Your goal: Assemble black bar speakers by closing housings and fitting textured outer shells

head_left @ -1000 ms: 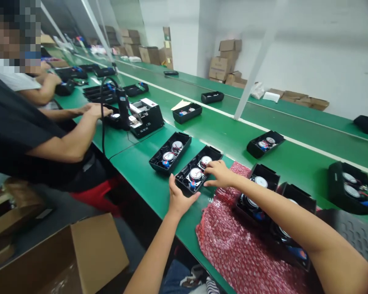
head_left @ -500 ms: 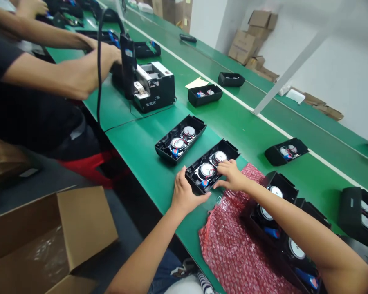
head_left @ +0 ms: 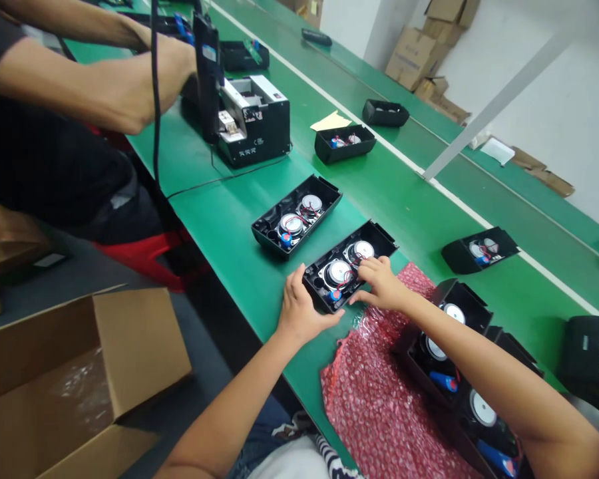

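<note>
Grip, left hand (head_left: pixel 302 314): closed about the near end of one black speaker case (head_left: pixel 348 258), thumb at one side, fingers at the other. Grip, right hand (head_left: pixel 383 285): fingers bent over the right-hand wall, close by the red wires (head_left: pixel 348 275); whether they pinch anything I cannot tell. Location: case on the green bench (head_left: pixel 229 229), between a second open case (head_left: pixel 296 218) and the red bubble wrap (head_left: pixel 369 392). Hazards, in my judgement: a finger of mine hooking the wires and straining them; a careless press marking a speaker; a slack left hold letting the case swivel into its neighbour. Orientation: open face up; long axis slantwise, from my left hand forward and rightward, about parallel with the second case; blue part (head_left: pixel 335 295) towards me.
</note>
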{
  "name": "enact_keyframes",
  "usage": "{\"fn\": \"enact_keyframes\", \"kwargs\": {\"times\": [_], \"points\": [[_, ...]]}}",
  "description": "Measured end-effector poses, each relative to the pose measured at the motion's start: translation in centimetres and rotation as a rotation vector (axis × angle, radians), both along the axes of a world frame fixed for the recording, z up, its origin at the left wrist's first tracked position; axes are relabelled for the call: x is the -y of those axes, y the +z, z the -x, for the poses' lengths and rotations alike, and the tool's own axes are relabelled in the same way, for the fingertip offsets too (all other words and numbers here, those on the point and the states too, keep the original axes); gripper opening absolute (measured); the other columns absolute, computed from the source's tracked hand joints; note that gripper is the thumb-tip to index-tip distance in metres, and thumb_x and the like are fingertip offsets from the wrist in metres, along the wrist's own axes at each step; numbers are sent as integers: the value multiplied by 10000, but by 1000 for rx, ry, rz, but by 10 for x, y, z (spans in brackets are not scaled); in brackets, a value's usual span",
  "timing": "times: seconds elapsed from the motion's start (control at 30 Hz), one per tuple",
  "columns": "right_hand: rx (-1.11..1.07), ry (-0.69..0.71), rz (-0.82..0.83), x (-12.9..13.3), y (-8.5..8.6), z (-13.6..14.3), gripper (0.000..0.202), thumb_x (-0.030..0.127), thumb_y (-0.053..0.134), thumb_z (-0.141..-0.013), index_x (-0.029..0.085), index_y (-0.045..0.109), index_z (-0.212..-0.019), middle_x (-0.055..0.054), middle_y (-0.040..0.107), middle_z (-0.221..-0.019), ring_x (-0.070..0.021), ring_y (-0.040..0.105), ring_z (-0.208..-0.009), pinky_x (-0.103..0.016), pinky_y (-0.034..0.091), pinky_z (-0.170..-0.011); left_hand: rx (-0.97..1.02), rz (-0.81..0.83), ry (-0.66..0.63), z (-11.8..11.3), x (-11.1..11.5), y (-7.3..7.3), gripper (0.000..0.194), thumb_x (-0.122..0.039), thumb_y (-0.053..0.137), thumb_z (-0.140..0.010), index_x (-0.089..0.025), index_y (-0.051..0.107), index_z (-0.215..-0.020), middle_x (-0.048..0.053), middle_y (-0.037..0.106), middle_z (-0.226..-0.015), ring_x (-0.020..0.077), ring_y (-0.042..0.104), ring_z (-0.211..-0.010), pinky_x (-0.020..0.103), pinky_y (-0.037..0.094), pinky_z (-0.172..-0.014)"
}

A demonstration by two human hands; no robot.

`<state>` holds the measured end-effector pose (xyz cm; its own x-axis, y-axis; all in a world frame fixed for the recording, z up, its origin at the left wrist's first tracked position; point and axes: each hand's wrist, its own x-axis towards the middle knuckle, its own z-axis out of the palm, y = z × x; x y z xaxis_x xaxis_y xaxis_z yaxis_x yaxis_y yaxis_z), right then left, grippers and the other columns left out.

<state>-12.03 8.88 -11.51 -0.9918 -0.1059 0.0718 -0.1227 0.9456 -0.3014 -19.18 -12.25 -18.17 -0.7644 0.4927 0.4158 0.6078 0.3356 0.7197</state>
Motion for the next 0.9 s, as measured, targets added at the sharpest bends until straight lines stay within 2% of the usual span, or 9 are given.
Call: {"fn": "enact_keyframes", "kwargs": {"times": [0.07, 0.17, 0.2, 0.27, 0.37, 0.43, 0.57, 0.77, 0.9], "points": [[-4, 21, 40, -1, 6, -3, 595, 752, 477, -844, 163, 528, -772, -63, 575, -789, -221, 515, -802, -360, 273, -768, 62, 22, -67, 3, 7, 4, 1268, -479, 883, -517, -183, 106, -1475, 219, 389, -1360, 425, 428, -1294, 596, 414, -1030], [-36, 98, 122, -3, 30, -3, 510, 664, 492, -898, 168, 584, -822, -57, 626, -795, -202, 561, -784, -380, 341, -821, 160, -60, -186, 24, 25, 14, 1186, -556, 808, -632, -215, 63, -1490, 213, 392, -1375, 375, 463, -1279, 552, 448, -1006], [-83, 97, 138, -4, 40, 1, 472, 620, 489, -922, 172, 594, -815, -53, 640, -787, -194, 572, -771, -376, 360, -828, 140, -132, -169, 37, 30, 17, 1135, -564, 777, -670, -215, 71, -1487, 207, 405, -1364, 353, 486, -1255, 537, 455, -999], [-199, 49, 136, -7, 59, 19, 424, 550, 483, -952, 178, 610, -791, -52, 660, -775, -187, 587, -753, -360, 387, -816, 17, -254, -30, 67, 37, 21, 1081, -556, 764, -683, -202, 113, -1470, 205, 397, -1365, 344, 468, -1268, 542, 415, -1036], [-199, -15, 59, -8, 72, 67, 348, 496, 537, -938, 170, 651, -897, -72, 691, -877, -203, 615, -827, -353, 400, -826, -56, -192, 133, 111, 32, 17, 1241, -522, 860, -534, -156, 122, -1462, 255, 271, -1459, 419, 266, -1403, 596, 261, -1129], [-80, -9, -20, -7, 67, 102, 334, 467, 625, -892, 168, 653, -1038, -95, 692, -1026, -233, 616, -948, -367, 393, -867, 37, -110, 113, 130, 22, 9, 1325, -485, 891, -477, -134, 92, -1473, 278, 212, -1497, 445, 194, -1429, 607, 212, -1149], [26, 30, -112, -2, 43, 149, 422, 465, 750, -794, 167, 668, -1082, -119, 660, -1096, -279, 589, -1045, -377, 391, -871, 160, -53, 44, 138, 9, -3, 1261, -483, 859, -539, -168, 85, -1483, 254, 238, -1503, 429, 260, -1415, 601, 263, -1134], [60, 47, -207, -1, 23, 155, 491, 596, 725, -765, 225, 699, -1086, -128, 608, -1107, -318, 548, -1042, -444, 360, -880, 140, 23, 54, 131, 9, -7, 1194, -480, 827, -582, -180, 89, -1471, 246, 277, -1461, 421, 309, -1390, 607, 290, -1117], [55, 41, -227, 1, 18, 153, 463, 608, 656, -822, 226, 690, -1080, -117, 632, -1048, -320, 526, -1049, -493, 320, -923, 119, 27, 58, 132, 9, -6, 1190, -467, 831, -576, -198, 87, -1464, 232, 295, -1445, 418, 343, -1367, 604, 312, -1105]]}}
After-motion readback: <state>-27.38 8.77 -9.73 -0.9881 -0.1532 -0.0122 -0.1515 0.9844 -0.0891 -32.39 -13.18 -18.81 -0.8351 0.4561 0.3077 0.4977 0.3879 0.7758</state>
